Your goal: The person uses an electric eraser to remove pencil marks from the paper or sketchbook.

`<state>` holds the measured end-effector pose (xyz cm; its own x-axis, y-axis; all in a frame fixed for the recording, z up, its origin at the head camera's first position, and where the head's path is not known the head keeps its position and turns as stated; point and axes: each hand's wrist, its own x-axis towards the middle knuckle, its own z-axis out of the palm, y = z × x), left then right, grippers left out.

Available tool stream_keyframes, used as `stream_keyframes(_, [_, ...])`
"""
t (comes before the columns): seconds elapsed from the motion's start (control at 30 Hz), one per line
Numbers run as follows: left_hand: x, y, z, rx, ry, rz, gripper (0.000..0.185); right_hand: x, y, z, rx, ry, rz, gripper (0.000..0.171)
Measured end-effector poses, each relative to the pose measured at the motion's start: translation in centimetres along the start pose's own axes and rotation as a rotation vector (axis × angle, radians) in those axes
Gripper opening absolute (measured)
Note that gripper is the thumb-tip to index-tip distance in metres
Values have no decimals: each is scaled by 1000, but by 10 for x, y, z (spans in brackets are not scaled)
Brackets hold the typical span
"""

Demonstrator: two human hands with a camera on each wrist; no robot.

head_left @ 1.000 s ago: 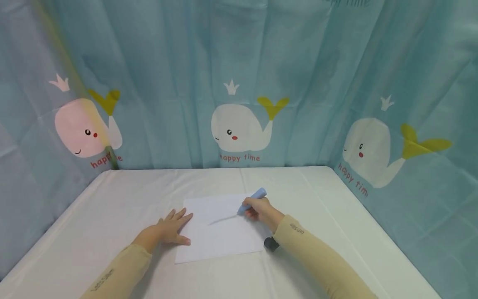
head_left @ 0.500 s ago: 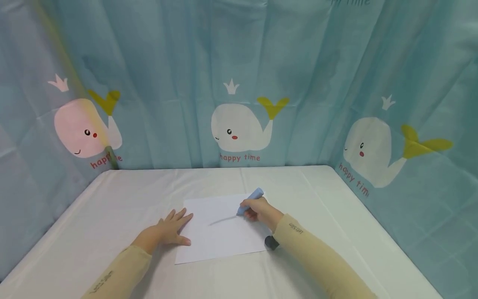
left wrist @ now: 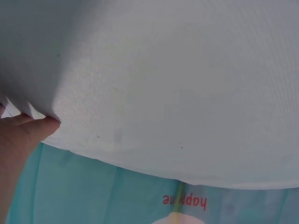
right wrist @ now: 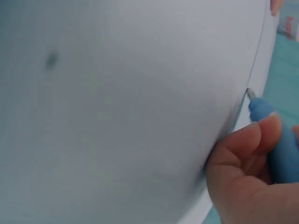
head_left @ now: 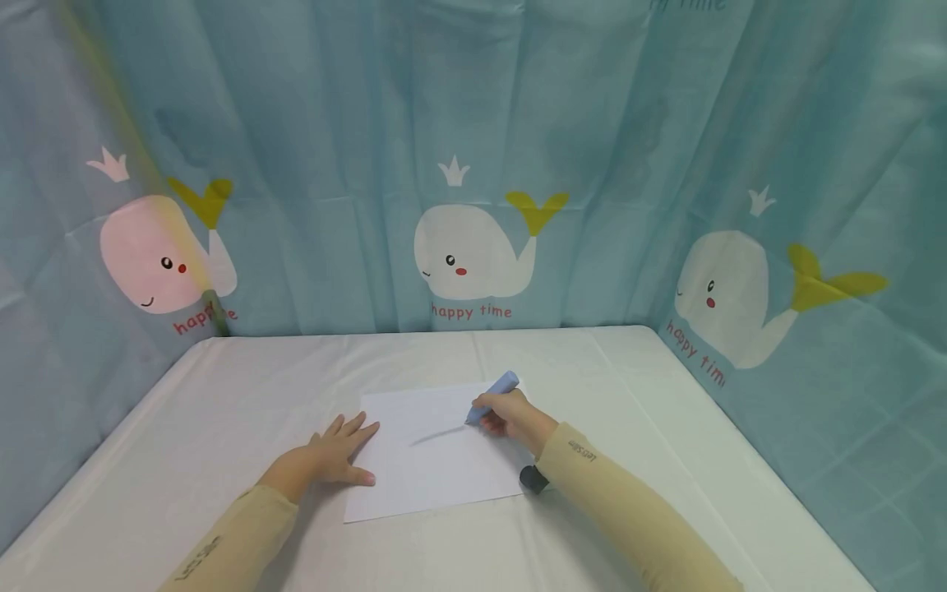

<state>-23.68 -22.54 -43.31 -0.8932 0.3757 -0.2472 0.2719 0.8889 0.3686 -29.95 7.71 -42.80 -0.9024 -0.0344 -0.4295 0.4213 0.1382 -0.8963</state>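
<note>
Grasps a blue pen (head_left: 503,383) in the right grip (head_left: 518,417), with thumb and fingers curled close round the barrel. Slants the pen from a blunt rear end, above and beyond the knuckles, down to a slim tip (right wrist: 251,94) just left of the fingers. Brings that tip to a sheet of white paper (head_left: 422,485); cannot tell from these views whether touching. Has the paper flat on a white desk (head_left: 259,395), under the right grip and reaching left as far as the left grip (head_left: 334,456). Spreads the left grip wide and released, with fingers fairly straight, resting thumb and index finger on the paper's left margin.

Shows a faint grey streak (head_left: 436,436) running left across the paper from the pen tip, between both grips; cannot tell whether drawn line or shadow. Includes a small black object (head_left: 530,478) on the near side of the right grip, by the paper's near right corner and partly hidden by a beige sleeve (head_left: 607,501). Continues beyond both grips to a blue-green curtain (head_left: 318,164) with whale prints.

Compared with one second ago, keeps the same grasp, with pen and right grip shifted very slightly left over the paper. Leaves the left grip at the same spot.
</note>
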Motion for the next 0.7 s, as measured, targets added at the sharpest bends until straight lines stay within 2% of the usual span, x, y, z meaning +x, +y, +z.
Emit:
stream_keyframes(0.33, [0, 1, -1, -6, 5, 13, 97, -2, -3, -3, 0, -6, 17, 23])
stream_keyframes(0.7, [-3, 2, -1, -10, -2, -15, 97, 0, -2, -4, 22, -19, 18, 22])
